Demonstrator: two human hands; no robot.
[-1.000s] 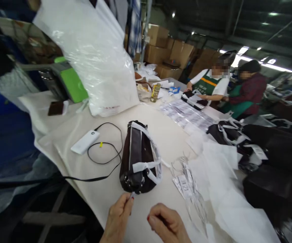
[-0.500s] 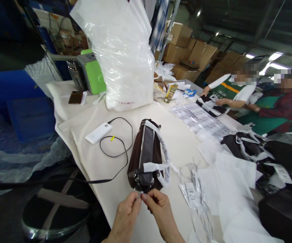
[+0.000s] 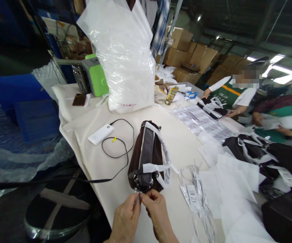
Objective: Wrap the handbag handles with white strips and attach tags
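A dark brown handbag (image 3: 148, 152) lies on the pale table, its handle wrapped in white paper and its zip side up. At the bag's near end, my left hand (image 3: 127, 212) is closed in a pinch. Fingertip to fingertip with it, my right hand (image 3: 156, 209) pinches at the same spot. A thin greyish strip shows between the left fingers, too small to name, beside the metal fittings of the bag. To the right of my hands lies a bundle of tags with strings (image 3: 195, 195).
A white power bank (image 3: 100, 134) with a black cable lies left of the bag. Behind stands a large plastic-wrapped package (image 3: 128, 67). White paper sheets (image 3: 233, 179) and more dark bags (image 3: 252, 148) are on the right. Two co-workers stand across the table; one handles a black bag (image 3: 213, 108).
My hands stay pinched at the bag's near end, with the right fingers slightly shifted. The far-right co-worker now holds white paper. The view has moved a little.
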